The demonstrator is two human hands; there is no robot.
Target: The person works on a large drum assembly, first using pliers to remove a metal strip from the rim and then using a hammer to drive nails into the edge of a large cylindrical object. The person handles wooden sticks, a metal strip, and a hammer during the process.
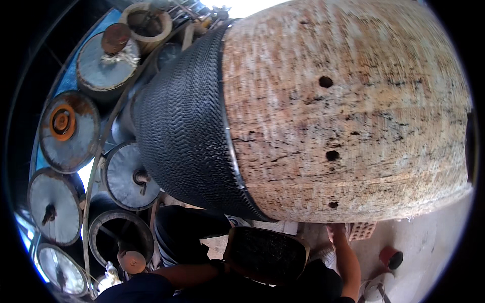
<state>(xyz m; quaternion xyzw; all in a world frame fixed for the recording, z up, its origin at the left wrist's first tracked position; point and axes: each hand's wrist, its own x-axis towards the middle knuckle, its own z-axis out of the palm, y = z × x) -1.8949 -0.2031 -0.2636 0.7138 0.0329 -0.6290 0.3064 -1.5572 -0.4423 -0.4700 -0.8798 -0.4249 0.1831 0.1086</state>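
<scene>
The large drum (348, 111) occupies the upper centre and right of the view, in front of the person. Its rough, streaked brown shell carries a row of three dark holes; a thin metal band (231, 146) marks the junction with a black textured section (182, 121) that tapers to the left. The right hand (336, 231) is raised to the drum's lower edge, apparently to reach its underside. The fingers pass out of sight there, so whether they grip or only touch cannot be told. A perforated brick (362, 231) shows just to the right of this hand; it may serve as a support, though contact with the drum cannot be confirmed. The left forearm (189, 274) lies across the front of the body and ends at a dark, pale-edged object (268, 255). The left hand is concealed there and its state cannot be determined; the arm's position suggests that it steadies the object close to the body. Disc-ended cylinders (55, 204) stand along the left side, apparently grouped to leave working room. A reddish pot (391, 258) rests on the floor (424, 242) at lower right.
</scene>
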